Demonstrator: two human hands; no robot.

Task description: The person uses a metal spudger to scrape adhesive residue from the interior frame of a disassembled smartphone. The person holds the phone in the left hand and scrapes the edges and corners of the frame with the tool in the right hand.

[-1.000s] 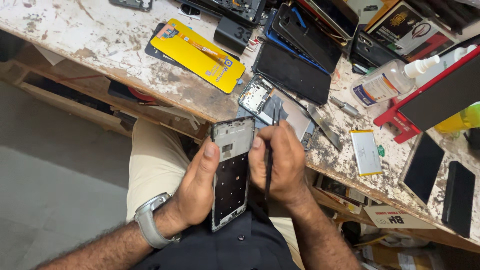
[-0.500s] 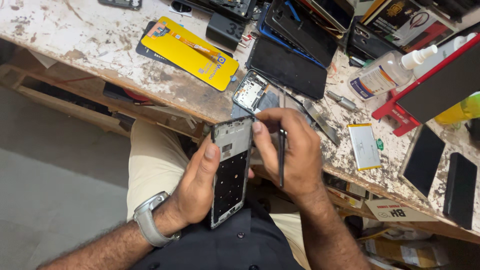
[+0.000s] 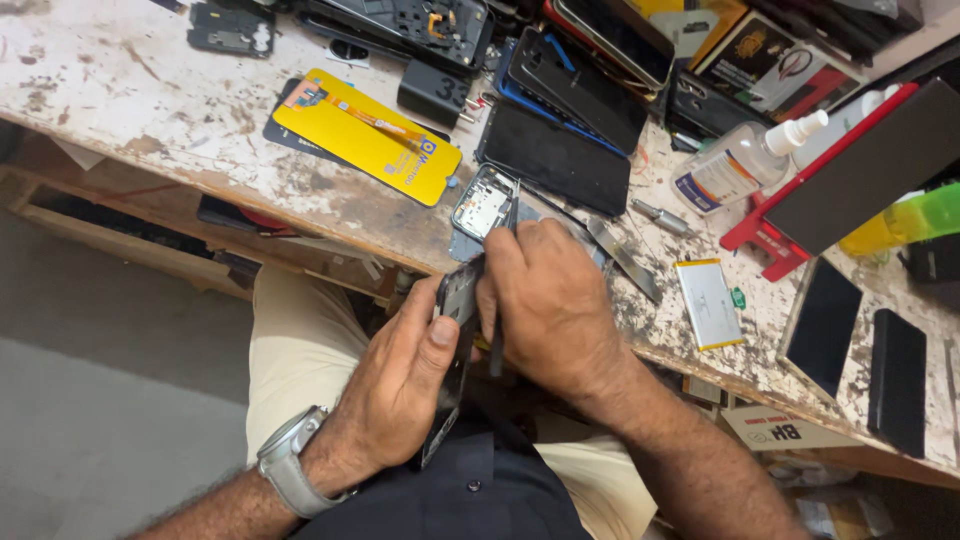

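Workbench, scuffed white top, runs diagonally beyond both hands. Opened phone frame now sits edge-on to the camera, tilted over the lap; half a second ago its inner face was flat to view, so it has been rotated toward the right hand, probably to get at a side edge or seam. Left hand wraps the frame from below, thumb pressed on the near edge, fingers curled closed around it. Right hand has shifted over the frame's top end, fingers bunched tight on a thin dark tool that points down past the thumb; can't tell where the tip lands, it's hidden. Just beyond the right fingertips: a small phone back piece at the bench edge. Further out from the left fingers: flat yellow rectangular package with an orange strip printed on it. Right of the right hand: clear bottle with blue-white label, red stand, white rectangular battery with yellow border. Under the bench edge, a brown cardboard tag with dark lettering.
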